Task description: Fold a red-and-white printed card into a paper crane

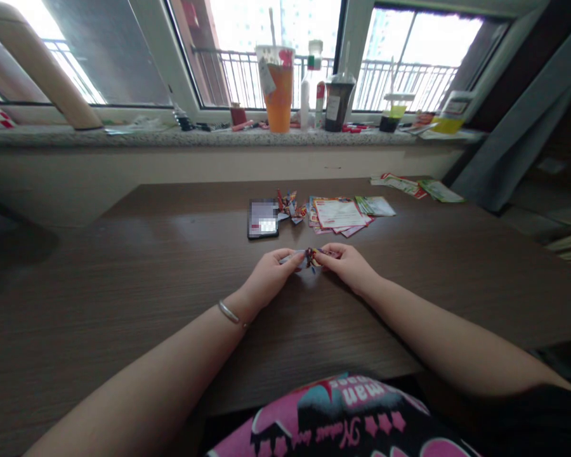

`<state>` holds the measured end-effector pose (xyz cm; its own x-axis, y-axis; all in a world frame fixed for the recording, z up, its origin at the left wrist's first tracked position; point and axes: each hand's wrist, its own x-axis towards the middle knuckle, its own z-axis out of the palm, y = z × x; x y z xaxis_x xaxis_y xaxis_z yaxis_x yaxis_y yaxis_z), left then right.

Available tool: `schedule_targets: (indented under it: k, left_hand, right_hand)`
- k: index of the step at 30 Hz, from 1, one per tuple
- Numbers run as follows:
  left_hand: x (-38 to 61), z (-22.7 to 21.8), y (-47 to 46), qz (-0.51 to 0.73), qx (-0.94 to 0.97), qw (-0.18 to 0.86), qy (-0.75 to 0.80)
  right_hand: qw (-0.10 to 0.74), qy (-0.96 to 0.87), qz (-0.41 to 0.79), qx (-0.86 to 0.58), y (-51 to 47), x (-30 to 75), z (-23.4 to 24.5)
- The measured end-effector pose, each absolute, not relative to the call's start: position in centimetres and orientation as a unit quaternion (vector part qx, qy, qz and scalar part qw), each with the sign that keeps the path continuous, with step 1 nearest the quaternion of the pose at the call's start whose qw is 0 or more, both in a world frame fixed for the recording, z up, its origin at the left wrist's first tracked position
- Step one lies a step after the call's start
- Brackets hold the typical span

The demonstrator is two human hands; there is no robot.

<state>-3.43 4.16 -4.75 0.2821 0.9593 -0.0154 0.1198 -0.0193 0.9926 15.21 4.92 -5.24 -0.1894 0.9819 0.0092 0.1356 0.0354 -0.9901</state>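
Observation:
Between both hands, just over the table, is a small crumpled piece of colourful printed paper [310, 258]. My left hand [270, 271] pinches its pale left end between thumb and fingers; a silver bangle sits on that wrist. On the other side, my right hand [352, 265] grips the right end with thumb and fingers. The paper looks bunched or twisted in the middle. Beyond my hands lies a pile of similar crumpled paper pieces [291, 207], with a phone [262, 219] at its left. The fingers hide part of the held paper.
Flat printed sheets [340, 213] and a green packet [375, 205] lie right of the pile. More packets [409, 185] rest at the table's [137, 304] far right. A tall cup of orange drink [278, 89], bottles and other cups line the windowsill [209, 138].

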Motion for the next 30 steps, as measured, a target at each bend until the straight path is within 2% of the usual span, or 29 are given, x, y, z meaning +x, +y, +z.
schedule_targets:
  k: [4,12,20,22,26,30]
  left_hand:
    - [-3.4,-4.7,4.2,0.405,0.591,0.531,0.451]
    - [-3.4,-4.4,4.2,0.411,0.511,0.632,0.413]
    - [-3.4,-4.4,4.3,0.404,0.522,0.631,0.408]
    - [-3.7,-4.2,4.6,0.405,0.56,0.591,0.417]
    - [-5.1,-3.4,6.0,0.394,0.708,0.328,0.485]
    - [-7.1,-3.2,8.5,0.385,0.724,0.143,0.555]
  right_hand:
    - [0.407,-0.599,0.483,-0.492,4.7,15.2,-5.0]
    - [0.431,-0.49,0.602,-0.46,4.6,15.0,-4.5]
    - [0.431,-0.46,0.631,-0.453,4.6,14.8,-4.3]
    - [0.435,-0.469,0.618,-0.457,4.7,14.7,-4.4]
    - [0.434,-0.494,0.59,-0.468,4.9,14.7,-4.5]
    - [0.42,-0.526,0.571,-0.471,5.1,14.8,-4.6]
